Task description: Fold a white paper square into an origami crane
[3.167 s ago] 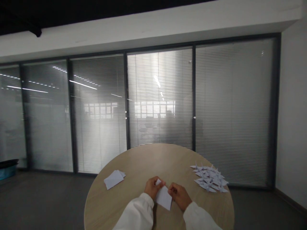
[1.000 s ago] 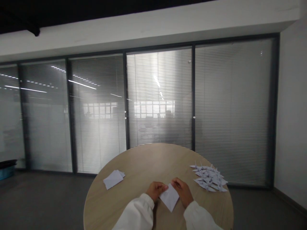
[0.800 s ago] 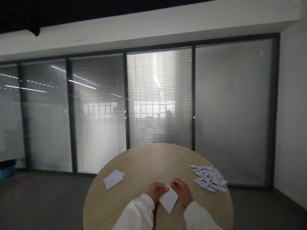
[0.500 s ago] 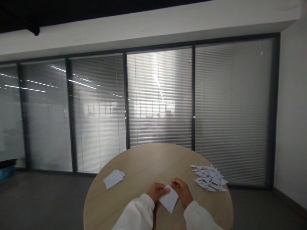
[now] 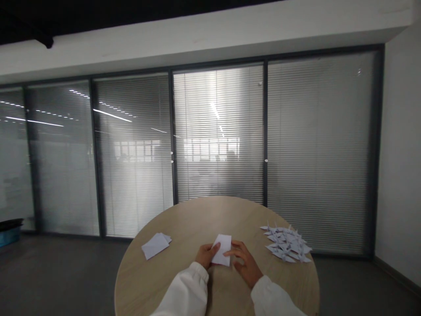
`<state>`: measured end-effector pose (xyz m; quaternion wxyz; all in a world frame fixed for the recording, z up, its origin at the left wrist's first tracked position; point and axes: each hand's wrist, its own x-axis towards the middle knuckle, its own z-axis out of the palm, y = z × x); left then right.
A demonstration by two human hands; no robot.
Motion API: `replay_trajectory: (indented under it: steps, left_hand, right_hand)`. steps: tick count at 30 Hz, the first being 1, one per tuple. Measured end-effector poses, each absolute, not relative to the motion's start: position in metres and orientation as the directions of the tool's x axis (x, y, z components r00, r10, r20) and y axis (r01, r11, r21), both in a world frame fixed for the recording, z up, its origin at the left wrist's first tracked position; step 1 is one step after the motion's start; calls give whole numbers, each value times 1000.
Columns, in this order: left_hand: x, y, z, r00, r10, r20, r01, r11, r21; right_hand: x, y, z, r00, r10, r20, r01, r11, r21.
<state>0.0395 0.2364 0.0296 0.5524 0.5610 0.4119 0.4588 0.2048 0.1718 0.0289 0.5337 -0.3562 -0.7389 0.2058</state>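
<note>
A small, flat, white piece of folded paper (image 5: 222, 249) is up in front of the person, above the near part of a round, light brown, wood-look table (image 5: 210, 216). Its long sides run away from the person, and its top leans a little to the right. The left hand (image 5: 206, 255) grips it by the left side, with the thumb lying on top and the other fingers mostly hidden under it. The right hand (image 5: 244, 262) is loose, with its fingers bent and spread apart. One of its fingertips reaches over the right edge of the paper. It is hard to tell if that finger is pressing down or just touching. Both arms have baggy white sleeves (image 5: 184, 289).

On the left side of the table is a little stack of flat white paper pieces (image 5: 155, 246). They do not line up, so some corners stick out at the back. On the right side is a big pile of white folded paper shapes with sharp points (image 5: 287, 244). They lie close together, and some overlap.

Behind the table is a long glass wall with pale, thin-striped blinds (image 5: 219, 127) and dark frames (image 5: 265, 118). A blue tub with a black top (image 5: 9, 235) is far to the left, near the glass, on the dark grey floor (image 5: 72, 274).
</note>
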Motion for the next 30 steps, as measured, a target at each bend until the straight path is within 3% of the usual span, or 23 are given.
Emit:
replay_trajectory:
  steps: [11,21,30]
  left_hand:
    - [40,242,21,337,937,92,-50,-80,996]
    - [42,217,35,624,780,51,-71,-8,997]
    - [49,211,35,600,800,-6,-97,80,992]
  right_hand:
    - [203,172,30,-89,844,528,275,531,-802]
    - [208,181,26,31,896,443,267,420,-867]
    - [209,181,27,116,903,413,311,362,-879]
